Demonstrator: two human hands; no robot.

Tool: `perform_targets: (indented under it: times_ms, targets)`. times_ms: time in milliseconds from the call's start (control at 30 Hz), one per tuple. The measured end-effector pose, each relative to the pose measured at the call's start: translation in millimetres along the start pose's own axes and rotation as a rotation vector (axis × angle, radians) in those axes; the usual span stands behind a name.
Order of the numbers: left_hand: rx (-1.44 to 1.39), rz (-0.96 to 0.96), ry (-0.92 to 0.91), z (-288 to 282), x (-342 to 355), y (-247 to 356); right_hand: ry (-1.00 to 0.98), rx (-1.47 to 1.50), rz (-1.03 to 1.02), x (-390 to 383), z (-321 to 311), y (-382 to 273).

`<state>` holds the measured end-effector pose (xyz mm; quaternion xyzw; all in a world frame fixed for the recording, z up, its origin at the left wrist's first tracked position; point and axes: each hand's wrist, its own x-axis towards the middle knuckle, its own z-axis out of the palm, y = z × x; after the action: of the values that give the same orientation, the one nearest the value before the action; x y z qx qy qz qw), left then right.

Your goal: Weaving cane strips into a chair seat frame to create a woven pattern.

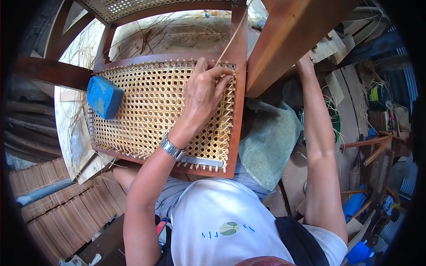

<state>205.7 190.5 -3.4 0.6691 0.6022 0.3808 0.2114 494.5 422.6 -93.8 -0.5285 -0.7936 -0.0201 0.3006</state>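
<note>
Golden woven cane filled a reddish-brown wooden frame, the left hand pinched a slender strand at its far right corner, a smooth beam mostly hid the right hand, its state unclear.

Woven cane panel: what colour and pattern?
The woven cane panel is golden tan, an open lattice with rows of small holes; best seen in the head view.
</note>
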Motion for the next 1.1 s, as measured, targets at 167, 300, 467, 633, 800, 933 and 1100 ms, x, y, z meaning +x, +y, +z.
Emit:
perform_targets:
  times_ms: [167,300,467,633,800,933,1100]
  targets:
    - [0.019,-0.074,0.037,0.1,4.2,-4.0,0.328,0.425,0.293,-33.3,-70.2,-80.4]
    - [0.020,-0.068,0.107,3.3,0.4,-2.7,0.302,0.683,0.266,-129.7,-122.1,-160.0]
    - [-0.011,0.015,0.156,4.2,-1.3,-11.1,-0.248,0.510,0.184,-149.9,-142.8,-254.2]
    - [0.001,0.083,0.173,5.7,-0.9,-14.1,-0.364,0.356,0.268,-118.9,-121.2,-266.1]
    - [0.009,0.147,0.184,6.6,-2.3,-21.3,-0.369,0.340,0.296,-114.1,-114.1,-270.4]
    - [0.008,0.183,0.220,8.7,-0.6,-22.2,-0.319,0.423,0.288,-116.1,-108.4,-265.4]
    - [-0.027,0.140,0.215,7.0,-1.0,-21.5,-0.408,0.473,0.374,-110.4,-109.8,-266.5]
